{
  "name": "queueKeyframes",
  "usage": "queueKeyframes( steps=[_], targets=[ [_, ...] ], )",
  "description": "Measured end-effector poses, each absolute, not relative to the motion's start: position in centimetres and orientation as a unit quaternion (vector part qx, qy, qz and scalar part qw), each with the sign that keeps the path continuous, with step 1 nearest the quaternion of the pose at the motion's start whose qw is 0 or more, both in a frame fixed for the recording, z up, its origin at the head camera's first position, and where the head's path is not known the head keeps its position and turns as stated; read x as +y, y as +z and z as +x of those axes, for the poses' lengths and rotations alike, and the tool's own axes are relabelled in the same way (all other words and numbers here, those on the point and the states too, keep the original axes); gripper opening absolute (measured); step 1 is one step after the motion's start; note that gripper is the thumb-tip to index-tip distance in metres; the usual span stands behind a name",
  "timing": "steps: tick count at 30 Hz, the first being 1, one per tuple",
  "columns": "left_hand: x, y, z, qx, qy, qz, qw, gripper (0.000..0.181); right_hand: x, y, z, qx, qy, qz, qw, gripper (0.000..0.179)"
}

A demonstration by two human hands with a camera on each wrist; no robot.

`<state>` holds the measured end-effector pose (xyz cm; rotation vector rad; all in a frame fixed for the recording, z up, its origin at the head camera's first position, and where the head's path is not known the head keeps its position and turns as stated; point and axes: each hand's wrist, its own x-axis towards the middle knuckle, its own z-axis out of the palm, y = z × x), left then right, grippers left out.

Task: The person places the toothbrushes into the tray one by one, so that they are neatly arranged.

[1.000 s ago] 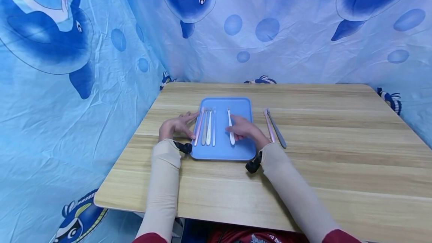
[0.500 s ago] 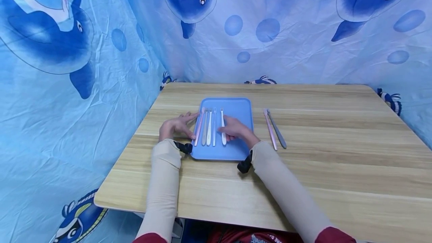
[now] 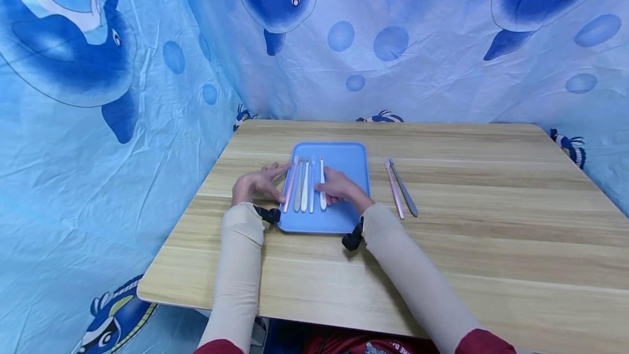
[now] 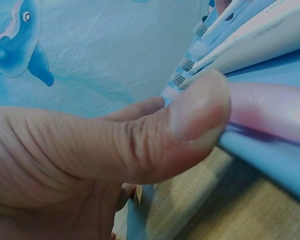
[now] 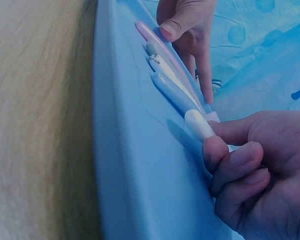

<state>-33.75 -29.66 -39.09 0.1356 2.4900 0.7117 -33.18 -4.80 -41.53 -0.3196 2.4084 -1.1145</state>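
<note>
On the blue tray (image 3: 304, 224) a pink toothbrush (image 3: 290, 186), a grey toothbrush (image 3: 297, 193), a white toothbrush (image 3: 304, 190) and a blue toothbrush (image 3: 312, 193) lie side by side, bristle heads at the far end. My right hand (image 3: 340, 184) pinches another white toothbrush (image 5: 197, 125) between thumb and fingers, just right of the blue one and roughly parallel to it. My left hand (image 3: 260, 183) is spread at the tray's left side. Its thumb (image 4: 197, 110) touches the pink toothbrush near the handle end, while its fingers reach along the left rim.
Right of the tray, a second pink toothbrush (image 3: 395, 190) and a dark grey toothbrush (image 3: 405, 190) lie on the wooden table (image 3: 491, 206), their heads close together. A blue curtain (image 3: 432, 81) with dolphin prints hangs behind and to the left.
My right hand has slid left across the tray with the white toothbrush, bringing it close to the blue one. The left hand has stayed put.
</note>
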Motion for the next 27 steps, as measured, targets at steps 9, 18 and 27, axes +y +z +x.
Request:
queueKeyframes(
  steps=[9,18,27],
  targets=[
    [-29.84,-39.08,-33.92,0.925,0.257,0.073,0.271,0.125,-4.88,-41.65,-33.41,0.872,-0.414,-0.122,0.231,0.074],
    [-29.69,-38.93,-33.76,0.925,0.256,0.065,0.272,0.127,-4.94,-41.81,-33.41,0.874,-0.413,-0.105,0.233,0.077],
    [-29.82,-39.31,-33.96,0.928,0.251,0.064,0.268,0.122,-4.71,-41.72,-33.3,0.872,-0.416,-0.106,0.237,0.079]
  ],
)
